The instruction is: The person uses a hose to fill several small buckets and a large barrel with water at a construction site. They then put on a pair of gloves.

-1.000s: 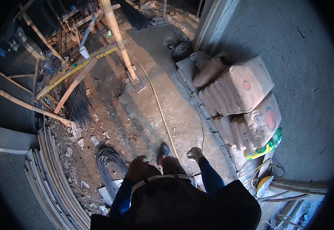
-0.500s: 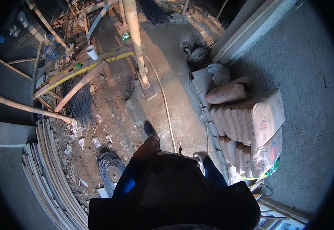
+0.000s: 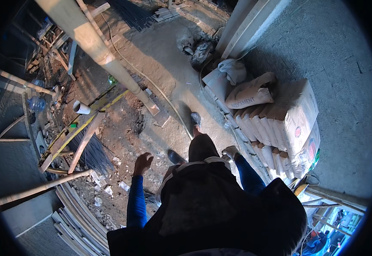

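My left hand (image 3: 143, 164), at the end of a blue sleeve, hangs over the rubble-strewn ground left of my body. Its fingers are loosely bent and apart, with nothing in them. On the other side my right hand (image 3: 231, 152) hangs near the edge of the paving, left of the stacked cement bags (image 3: 290, 128). It looks pale, its fingers are slightly curled, and I see no object in it. Neither hand touches anything around it. Both feet show below me, the right shoe (image 3: 195, 117) ahead of the left shoe (image 3: 175, 157).
A thick bamboo pole (image 3: 122, 77) stands on a board ahead. A yellow hose (image 3: 162, 94) runs along the path. To the left are a timber barrier (image 3: 88, 121) with a white cup (image 3: 81, 107), thin rods (image 3: 91, 149) and curved-looking planks (image 3: 81, 213). A concrete column (image 3: 241, 27) rises ahead right.
I have stepped forward, my right foot now in front. My left hand has swung out from beside my body, and the bamboo pole looks nearer. The view has turned somewhat.
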### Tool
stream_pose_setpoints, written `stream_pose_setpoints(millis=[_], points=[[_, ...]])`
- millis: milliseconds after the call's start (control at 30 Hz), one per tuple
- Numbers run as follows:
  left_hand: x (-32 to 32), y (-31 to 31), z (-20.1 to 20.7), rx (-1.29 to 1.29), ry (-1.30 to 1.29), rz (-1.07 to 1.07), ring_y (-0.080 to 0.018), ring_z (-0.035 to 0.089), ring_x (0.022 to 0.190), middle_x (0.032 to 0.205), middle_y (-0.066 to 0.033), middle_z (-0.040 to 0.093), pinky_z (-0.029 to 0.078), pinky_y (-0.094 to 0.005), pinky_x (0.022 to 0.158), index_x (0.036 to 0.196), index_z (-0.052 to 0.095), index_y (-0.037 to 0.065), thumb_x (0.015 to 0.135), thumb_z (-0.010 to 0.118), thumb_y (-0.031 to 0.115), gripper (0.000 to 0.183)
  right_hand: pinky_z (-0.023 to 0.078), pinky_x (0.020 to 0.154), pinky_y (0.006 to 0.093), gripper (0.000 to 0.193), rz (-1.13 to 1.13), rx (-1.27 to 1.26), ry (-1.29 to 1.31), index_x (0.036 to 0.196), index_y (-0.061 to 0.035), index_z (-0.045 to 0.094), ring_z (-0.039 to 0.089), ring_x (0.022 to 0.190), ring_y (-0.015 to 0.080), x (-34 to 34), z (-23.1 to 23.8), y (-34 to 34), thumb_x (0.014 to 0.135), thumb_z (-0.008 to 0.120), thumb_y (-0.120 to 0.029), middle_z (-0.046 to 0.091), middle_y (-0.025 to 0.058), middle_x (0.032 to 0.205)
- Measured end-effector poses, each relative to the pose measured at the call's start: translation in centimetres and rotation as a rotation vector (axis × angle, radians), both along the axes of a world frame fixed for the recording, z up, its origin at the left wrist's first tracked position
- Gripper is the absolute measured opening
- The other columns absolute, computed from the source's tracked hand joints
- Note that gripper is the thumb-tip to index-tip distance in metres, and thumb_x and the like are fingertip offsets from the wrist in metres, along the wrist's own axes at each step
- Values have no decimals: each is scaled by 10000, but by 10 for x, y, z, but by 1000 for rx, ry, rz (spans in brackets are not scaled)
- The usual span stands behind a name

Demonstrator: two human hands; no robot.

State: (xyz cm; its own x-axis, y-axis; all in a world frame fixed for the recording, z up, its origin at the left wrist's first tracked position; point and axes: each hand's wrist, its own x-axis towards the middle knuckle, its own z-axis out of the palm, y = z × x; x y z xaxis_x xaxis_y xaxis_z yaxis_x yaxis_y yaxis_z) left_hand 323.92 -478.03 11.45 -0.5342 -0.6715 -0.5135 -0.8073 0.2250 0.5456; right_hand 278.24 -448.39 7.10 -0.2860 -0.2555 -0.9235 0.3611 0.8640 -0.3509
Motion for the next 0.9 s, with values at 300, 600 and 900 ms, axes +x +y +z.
stream_pose_setpoints(millis=[300,600,900], points=[[-133,-10,-5,360,459,161,-342,695,1120,1215,-190,719,551,-425,925,1203,714,30,985,643,323,372,610,591,390,226,434,-99,-103,950,-41,773,751,690,238,-133,-123,-140,932,609,-196,780,140,887],[-419,-218,155,-54,231,212,-411,691,902,932,-196,707,549,-489,762,937,731,47,955,662,293,257,544,913,401,248,235,-779,481,1082,-75,733,692,1006,330,-284,2,-430,879,624,-167,717,165,1010],[-657,-339,218,-550,785,-218,-328,681,909,954,-132,674,555,-427,792,1012,727,57,797,808,160,252,209,1235,567,783,594,-605,977,1507,-180,507,295,1511,429,-335,175,-636,874,677,-608,302,254,1640]])
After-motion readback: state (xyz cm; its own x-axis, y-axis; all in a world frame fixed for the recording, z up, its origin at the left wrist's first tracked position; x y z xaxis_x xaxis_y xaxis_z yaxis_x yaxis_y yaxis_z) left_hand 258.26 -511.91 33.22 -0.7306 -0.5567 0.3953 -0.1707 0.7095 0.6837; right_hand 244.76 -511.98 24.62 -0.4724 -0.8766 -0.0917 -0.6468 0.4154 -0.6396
